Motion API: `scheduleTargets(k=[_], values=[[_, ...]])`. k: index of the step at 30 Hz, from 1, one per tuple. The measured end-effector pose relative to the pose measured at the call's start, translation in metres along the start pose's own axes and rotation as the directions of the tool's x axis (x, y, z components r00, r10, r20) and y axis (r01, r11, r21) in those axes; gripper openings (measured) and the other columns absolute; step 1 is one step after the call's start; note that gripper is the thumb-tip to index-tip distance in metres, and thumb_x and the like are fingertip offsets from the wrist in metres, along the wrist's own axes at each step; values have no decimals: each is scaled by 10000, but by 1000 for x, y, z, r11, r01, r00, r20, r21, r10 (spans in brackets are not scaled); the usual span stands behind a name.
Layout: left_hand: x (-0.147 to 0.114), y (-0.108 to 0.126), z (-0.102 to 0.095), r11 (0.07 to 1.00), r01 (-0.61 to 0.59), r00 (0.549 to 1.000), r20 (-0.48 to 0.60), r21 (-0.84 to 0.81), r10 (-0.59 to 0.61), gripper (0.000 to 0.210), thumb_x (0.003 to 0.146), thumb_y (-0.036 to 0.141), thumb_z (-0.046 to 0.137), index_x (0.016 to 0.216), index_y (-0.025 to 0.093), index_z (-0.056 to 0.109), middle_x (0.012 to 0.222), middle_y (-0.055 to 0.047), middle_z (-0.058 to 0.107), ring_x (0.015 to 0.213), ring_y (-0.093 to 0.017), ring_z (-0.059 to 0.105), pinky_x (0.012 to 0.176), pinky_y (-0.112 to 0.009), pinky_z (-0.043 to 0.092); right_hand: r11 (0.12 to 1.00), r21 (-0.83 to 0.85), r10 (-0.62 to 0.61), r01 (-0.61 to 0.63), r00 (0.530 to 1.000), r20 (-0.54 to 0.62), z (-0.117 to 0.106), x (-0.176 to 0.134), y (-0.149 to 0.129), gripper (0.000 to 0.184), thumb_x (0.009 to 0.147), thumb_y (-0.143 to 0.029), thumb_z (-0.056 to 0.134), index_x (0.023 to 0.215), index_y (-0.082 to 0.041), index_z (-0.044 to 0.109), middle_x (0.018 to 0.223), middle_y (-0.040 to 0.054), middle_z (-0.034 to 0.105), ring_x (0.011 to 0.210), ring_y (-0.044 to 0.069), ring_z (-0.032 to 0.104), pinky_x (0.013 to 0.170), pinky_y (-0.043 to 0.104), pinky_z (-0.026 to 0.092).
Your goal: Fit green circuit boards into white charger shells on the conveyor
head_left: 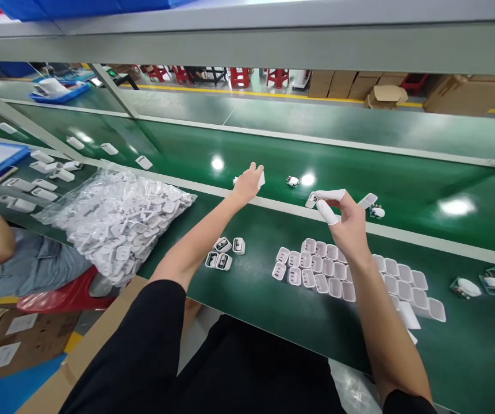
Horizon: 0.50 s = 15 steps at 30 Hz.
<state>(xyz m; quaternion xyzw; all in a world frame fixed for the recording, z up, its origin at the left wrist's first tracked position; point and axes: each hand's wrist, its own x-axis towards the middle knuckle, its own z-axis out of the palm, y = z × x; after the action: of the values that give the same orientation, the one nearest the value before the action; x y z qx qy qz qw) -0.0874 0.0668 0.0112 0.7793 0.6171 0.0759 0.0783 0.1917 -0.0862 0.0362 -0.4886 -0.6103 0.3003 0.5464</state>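
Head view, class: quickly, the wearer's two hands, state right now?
Left hand: fingers partly hidden; open or holding cannot be told.
Right hand: fingers nearly closed at a white case; grip unclear.

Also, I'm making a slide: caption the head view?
Left hand and right hand reach to a green belt, the right at a small white case; rows of open cases lie nearer.

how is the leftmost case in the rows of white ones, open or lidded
Open: the leftmost case shows its hollow inside with dark marks, and no lid covers it.
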Motion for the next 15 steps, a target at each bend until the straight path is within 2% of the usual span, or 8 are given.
scheduleTargets(k=[2, 4, 7, 9, 12, 14, 15], values=[[17, -10, 5, 1000, 1, 999, 43, 24, -2, 586, 974, -9, 692, 1535, 104, 567, 1631, -290, 564, 1379, -392, 739, 1090, -465, 646, 999, -47, 4, -5, 1000, -24, -3, 5, 5, 269, 1020, -541, 835, 1168, -317, 859, 1182, 54, 844, 1080, 285, 784, 1079, 566, 625], [23, -18, 11, 999, -6, 997, 75, 51, 2, 616, 972, -26, 664, 1563, 88, 533, 1683, -314, 517, 1452, -410, 695, 1134, -471, 633, 995, -103, -11, 7, 999, -42, -7, 12, 7, 260, 1012, -541, 844, 1142, -316, 863, 1166, 53, 853, 1053, 283, 791, 1059, 554, 639], [20, -30, 16, 997, -8, 993, 119, 76, -1, 637, 964, 19, 722, 1562, 91, 515, 1703, -320, 495, 1490, -426, 664, 1179, -487, 617, 982, -184, -40, 30, 998, -54, -9, 31, 9, 258, 998, -551, 858, 1103, -316, 860, 1137, 53, 854, 1008, 283, 794, 1043, 544, 650], [17, -39, 16, 997, 8, 990, 140, 83, -20, 647, 948, 82, 797, 1536, 105, 529, 1661, -308, 529, 1460, -428, 680, 1183, -497, 614, 971, -232, -63, 53, 997, -33, -2, 53, 11, 253, 999, -550, 847, 1075, -308, 849, 1119, 57, 849, 1000, 285, 793, 1037, 531, 654], [13, -61, 8, 995, 53, 988, 138, 81, -64, 635, 916, 99, 825, 1495, 107, 564, 1574, -284, 589, 1400, -407, 702, 1177, -483, 605, 926, -367, -66, 86, 996, 68, 28, 93, 20, 244, 1041, -509, 767, 1082, -276, 829, 1167, 84, 839, 1035, 293, 782, 1043, 521, 651], [12, -81, -3, 993, 92, 990, 103, 75, -100, 657, 912, 82, 788, 1526, 103, 554, 1581, -278, 587, 1438, -405, 669, 1210, -484, 578, 817, -568, 25, 101, 977, 210, 57, 120, 29, 268, 1079, -449, 706, 1201, -237, 815, 1290, 130, 816, 1130, 324, 770, 1082, 535, 630], [13, -92, -9, 991, 114, 989, 82, 72, -120, 685, 911, 87, 776, 1555, 107, 543, 1612, -276, 568, 1485, -411, 633, 1237, -492, 559, 723, -679, 107, 126, 951, 290, 74, 132, 33, 306, 1091, -403, 690, 1305, -211, 794, 1385, 162, 789, 1215, 349, 756, 1122, 545, 609]])
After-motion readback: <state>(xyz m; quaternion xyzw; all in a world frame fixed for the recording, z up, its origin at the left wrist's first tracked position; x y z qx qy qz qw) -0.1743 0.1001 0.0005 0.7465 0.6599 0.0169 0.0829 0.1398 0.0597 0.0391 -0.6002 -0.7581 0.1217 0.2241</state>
